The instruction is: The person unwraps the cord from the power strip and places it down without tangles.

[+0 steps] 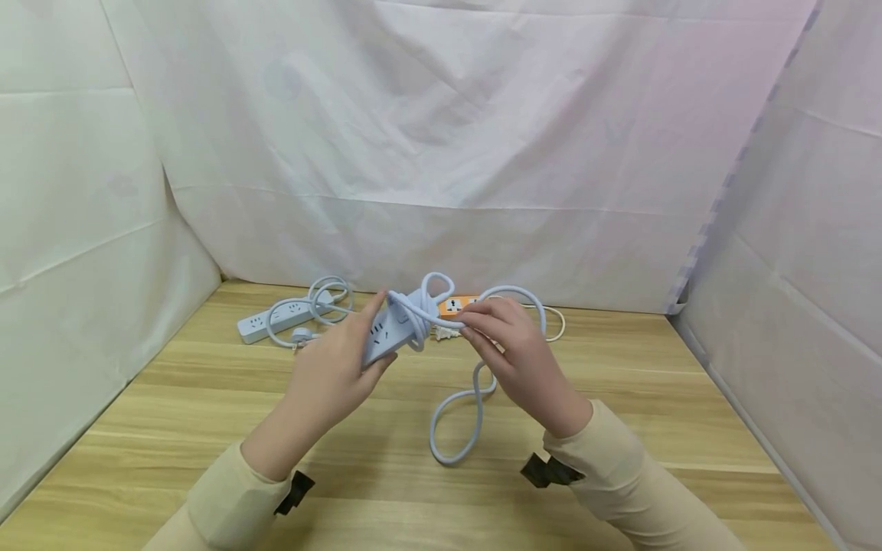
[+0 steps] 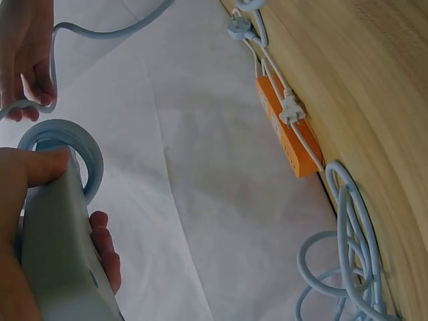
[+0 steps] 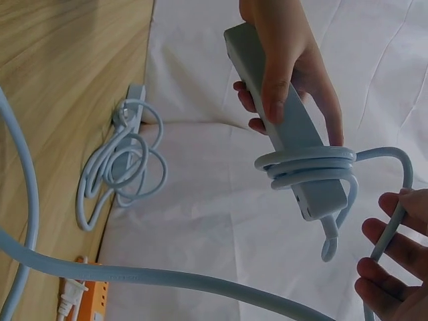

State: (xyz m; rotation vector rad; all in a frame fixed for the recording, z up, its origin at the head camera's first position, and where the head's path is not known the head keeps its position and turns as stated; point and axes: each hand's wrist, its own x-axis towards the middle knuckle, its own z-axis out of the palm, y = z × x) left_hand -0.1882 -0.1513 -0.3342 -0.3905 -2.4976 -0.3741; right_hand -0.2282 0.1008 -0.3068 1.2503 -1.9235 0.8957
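My left hand (image 1: 338,360) grips a white power strip (image 3: 301,127) by one end, thumb on one face and fingers round the other. Several turns of its thick cord (image 3: 314,160) are wrapped round the strip's far end, where the cord comes out. To the right, my right hand (image 1: 506,344) pinches the cord between thumb and fingers, a short way from the strip. From there the loose cord arcs over behind the hand and falls in a loop (image 1: 448,461) towards the wooden table. In the left wrist view the right hand (image 2: 27,60) shows at the upper left.
At the back left of the table (image 1: 386,497) lies another white power strip (image 1: 255,327) with its cord loosely coiled. An orange power strip (image 2: 294,144) with a white plug (image 2: 291,110) lies at the back, partly behind the hands. White cloth (image 1: 441,153) hangs behind and at both sides.
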